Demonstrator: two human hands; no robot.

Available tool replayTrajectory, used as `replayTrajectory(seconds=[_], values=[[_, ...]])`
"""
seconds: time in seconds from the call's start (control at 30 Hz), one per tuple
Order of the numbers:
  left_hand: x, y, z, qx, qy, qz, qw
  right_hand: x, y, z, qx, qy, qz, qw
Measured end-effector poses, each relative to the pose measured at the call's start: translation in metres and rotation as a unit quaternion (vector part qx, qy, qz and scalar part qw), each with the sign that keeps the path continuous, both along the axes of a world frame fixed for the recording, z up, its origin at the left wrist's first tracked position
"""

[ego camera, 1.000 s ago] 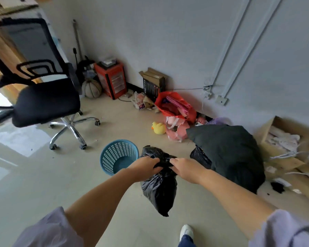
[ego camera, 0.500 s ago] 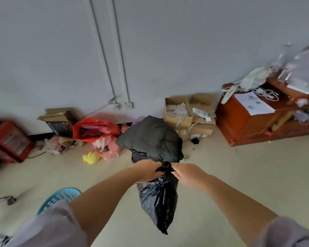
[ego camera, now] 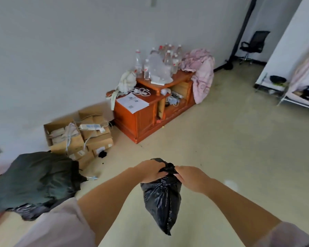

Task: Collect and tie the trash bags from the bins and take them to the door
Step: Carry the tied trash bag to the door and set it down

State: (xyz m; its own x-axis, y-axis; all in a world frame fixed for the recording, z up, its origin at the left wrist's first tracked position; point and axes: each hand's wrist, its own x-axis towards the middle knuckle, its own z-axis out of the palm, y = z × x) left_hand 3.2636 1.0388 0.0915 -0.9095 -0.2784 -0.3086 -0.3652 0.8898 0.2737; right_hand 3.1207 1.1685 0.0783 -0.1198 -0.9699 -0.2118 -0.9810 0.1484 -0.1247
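Observation:
A small black trash bag (ego camera: 161,198) hangs in the air in front of me, its neck bunched together at the top. My left hand (ego camera: 151,171) grips the neck from the left and my right hand (ego camera: 190,177) grips it from the right, fingers closed on the plastic. The bag's body dangles below both hands, above the beige floor. A second, larger dark bag (ego camera: 34,180) lies on the floor at the lower left.
An orange wooden cabinet (ego camera: 141,120) with several plastic bottles (ego camera: 160,61) stands against the wall. Open cardboard boxes (ego camera: 78,136) sit left of it. A pink cloth (ego camera: 202,72) drapes its right end. A black office chair (ego camera: 254,45) stands in a far opening. A metal rack (ego camera: 292,93) is at right.
My view has swung right: the blue basket, red bag and yellow duck have left the frame, and the cabinet and far opening have come in. Both hands keep hold of the bag.

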Motion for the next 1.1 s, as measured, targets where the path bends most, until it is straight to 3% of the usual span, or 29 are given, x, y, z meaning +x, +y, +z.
replayTrajectory(seconds=[0.37,0.77,1.1], values=[[-0.266,0.009,0.0,0.031,-0.01,-0.137,0.99,-0.23,0.042,0.006,0.02,-0.015,-0.157,0.987],[-0.553,-0.103,0.001,-0.007,-0.008,-0.281,0.96,-0.461,-0.039,0.008,-0.011,-0.04,-0.28,0.959],[-0.811,-0.152,-0.027,0.003,-0.002,-0.292,0.956,-0.709,-0.085,-0.01,-0.002,-0.06,-0.291,0.955]])
